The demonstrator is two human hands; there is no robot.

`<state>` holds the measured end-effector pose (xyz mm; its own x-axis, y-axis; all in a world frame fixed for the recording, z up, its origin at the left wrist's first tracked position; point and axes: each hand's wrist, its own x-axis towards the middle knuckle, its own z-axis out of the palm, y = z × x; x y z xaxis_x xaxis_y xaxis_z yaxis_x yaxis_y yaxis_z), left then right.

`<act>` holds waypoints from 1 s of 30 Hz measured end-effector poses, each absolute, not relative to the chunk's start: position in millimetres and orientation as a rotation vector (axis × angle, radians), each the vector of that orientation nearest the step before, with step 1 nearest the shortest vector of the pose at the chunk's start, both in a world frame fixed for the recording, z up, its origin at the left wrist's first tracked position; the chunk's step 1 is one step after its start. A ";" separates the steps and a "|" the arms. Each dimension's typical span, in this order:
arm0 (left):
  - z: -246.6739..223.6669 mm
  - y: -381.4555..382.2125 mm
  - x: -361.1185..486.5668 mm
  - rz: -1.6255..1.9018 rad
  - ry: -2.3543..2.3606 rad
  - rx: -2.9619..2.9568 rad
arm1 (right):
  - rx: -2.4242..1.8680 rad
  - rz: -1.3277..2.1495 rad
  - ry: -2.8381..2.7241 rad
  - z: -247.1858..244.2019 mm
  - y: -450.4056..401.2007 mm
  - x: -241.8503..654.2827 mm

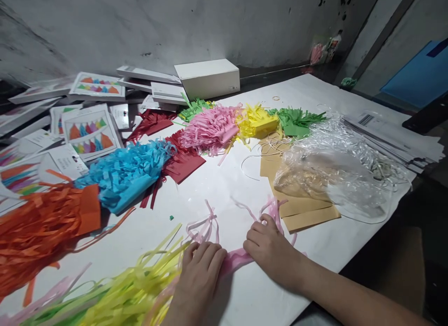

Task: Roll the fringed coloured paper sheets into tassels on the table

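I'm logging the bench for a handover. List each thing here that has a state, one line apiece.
left hand: flat, palm down on the pink fringe strip
right hand: knuckles bent, pressing the same strip
pink fringe strip: rolled tight between the hands, ends loose
white box: closed
clear plastic bags: crumpled, on the brown envelopes
blue fringe stack: piled, fringes ruffled

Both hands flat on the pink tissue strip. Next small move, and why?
Probably roll the pink strip tighter between the left hand and right hand. Both palms press its middle flat on the white table, and its fringe ends splay loose beyond the fingers, so the middle looks only partly twisted.
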<state>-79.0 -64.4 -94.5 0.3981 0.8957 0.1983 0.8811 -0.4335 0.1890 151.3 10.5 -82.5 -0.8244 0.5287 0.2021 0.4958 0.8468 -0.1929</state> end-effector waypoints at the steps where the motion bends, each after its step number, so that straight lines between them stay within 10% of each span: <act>1: -93.1 -65.4 -78.0 0.438 1.634 2.602 | -0.755 0.182 -2.774 -82.2 10.9 152.9; 30: -73.4 -74.7 -55.3 0.666 1.659 2.497 | -0.524 -0.151 -2.783 -90.1 1.9 165.9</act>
